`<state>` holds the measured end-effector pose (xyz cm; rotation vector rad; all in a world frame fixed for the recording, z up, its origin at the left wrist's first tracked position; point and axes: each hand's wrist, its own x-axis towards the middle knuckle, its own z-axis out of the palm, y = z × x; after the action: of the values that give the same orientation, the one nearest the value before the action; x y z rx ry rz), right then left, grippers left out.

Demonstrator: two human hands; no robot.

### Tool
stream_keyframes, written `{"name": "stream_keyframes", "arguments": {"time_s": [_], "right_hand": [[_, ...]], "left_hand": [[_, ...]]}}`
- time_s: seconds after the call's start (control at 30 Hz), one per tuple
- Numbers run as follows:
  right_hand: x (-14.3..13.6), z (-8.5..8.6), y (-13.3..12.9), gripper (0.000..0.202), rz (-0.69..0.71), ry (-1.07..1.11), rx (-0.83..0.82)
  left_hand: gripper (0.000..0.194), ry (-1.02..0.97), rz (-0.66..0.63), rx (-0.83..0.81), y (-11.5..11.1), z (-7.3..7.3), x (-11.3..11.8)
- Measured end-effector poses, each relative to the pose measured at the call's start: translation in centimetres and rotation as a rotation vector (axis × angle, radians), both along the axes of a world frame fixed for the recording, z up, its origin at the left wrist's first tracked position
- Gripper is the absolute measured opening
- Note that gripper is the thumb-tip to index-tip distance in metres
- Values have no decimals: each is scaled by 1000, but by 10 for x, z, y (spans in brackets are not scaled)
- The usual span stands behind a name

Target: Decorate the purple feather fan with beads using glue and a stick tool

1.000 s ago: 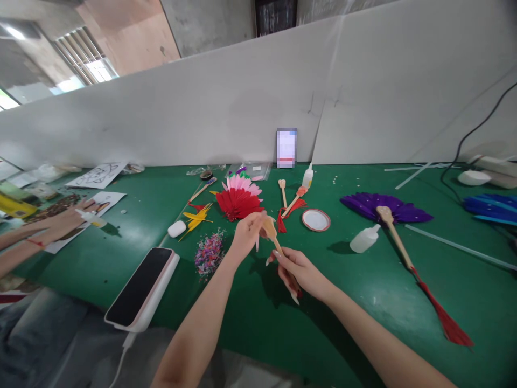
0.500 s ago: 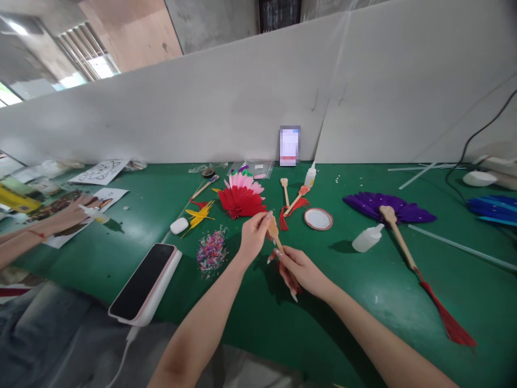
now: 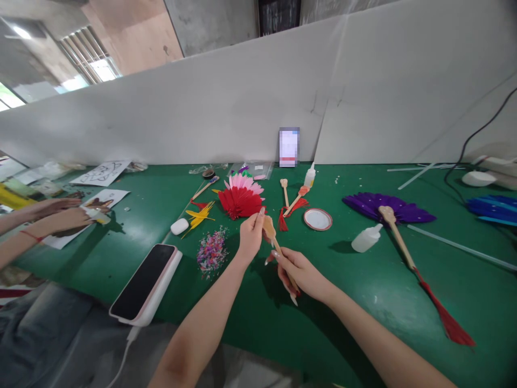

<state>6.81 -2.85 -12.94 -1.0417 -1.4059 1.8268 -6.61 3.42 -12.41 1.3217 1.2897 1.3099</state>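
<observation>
My right hand (image 3: 301, 274) is closed around the shaft of a wooden fan handle (image 3: 270, 228), its wide carved head tilted up to the left. My left hand (image 3: 250, 238) pinches at the left edge of that head, some of its fingers hidden behind it. Just beyond my hands lies a fan of red and pink feathers (image 3: 241, 200). Two more wooden handles, one plain handle (image 3: 284, 185) and one orange-topped handle (image 3: 298, 197), rest behind with red tassels. A round white lid with a red rim (image 3: 318, 219) sits to their right.
To the right are a glue bottle (image 3: 367, 238) and a finished purple feather fan (image 3: 407, 207). Left of my arm lie a sequin pile (image 3: 212, 252), yellow feathers (image 3: 200, 215) and a phone on a power bank (image 3: 143, 283). A co-worker's hands (image 3: 67, 215) work at far left.
My left hand has shifted slightly left along the handle's head, and more of the head shows. The handle has tilted further left. The co-worker's second hand has come into view.
</observation>
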Motion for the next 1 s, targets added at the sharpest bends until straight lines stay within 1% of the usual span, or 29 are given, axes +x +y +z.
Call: {"name": "stream_keyframes", "arguments": {"time_s": [0.1, 0.23, 0.33, 0.4, 0.53, 0.6, 0.73, 0.83, 1.0], "right_hand": [[1, -1, 0, 35, 5, 1, -6], [4, -4, 3, 35, -21, -19, 8], [6, -5, 6, 36, -29, -30, 14], [6, -6, 7, 38, -42, -12, 1], [6, -5, 8, 41, -50, 38, -40], [6, -5, 8, 41, -43, 38, -45], [6, -3, 7, 40, -49, 12, -12], [6, -2, 6, 40, -63, -17, 18], [3, -2, 4, 37, -71, -35, 47]], "left_hand": [[45, -26, -1, -19, 2, -3, -1], [49, -63, -2, -79, 6, -6, -2], [50, -102, 5, -92, 7, -6, -3], [48, -89, -33, -74, 7, -4, -3], [35, -48, -147, -19, 4, 1, -3], [32, -73, -165, -18, 2, 3, -2], [33, -120, -131, -35, 0, 4, 0], [35, -115, -104, -19, -1, 4, 2], [38, -115, -70, 9, 0, 1, 1]]}}
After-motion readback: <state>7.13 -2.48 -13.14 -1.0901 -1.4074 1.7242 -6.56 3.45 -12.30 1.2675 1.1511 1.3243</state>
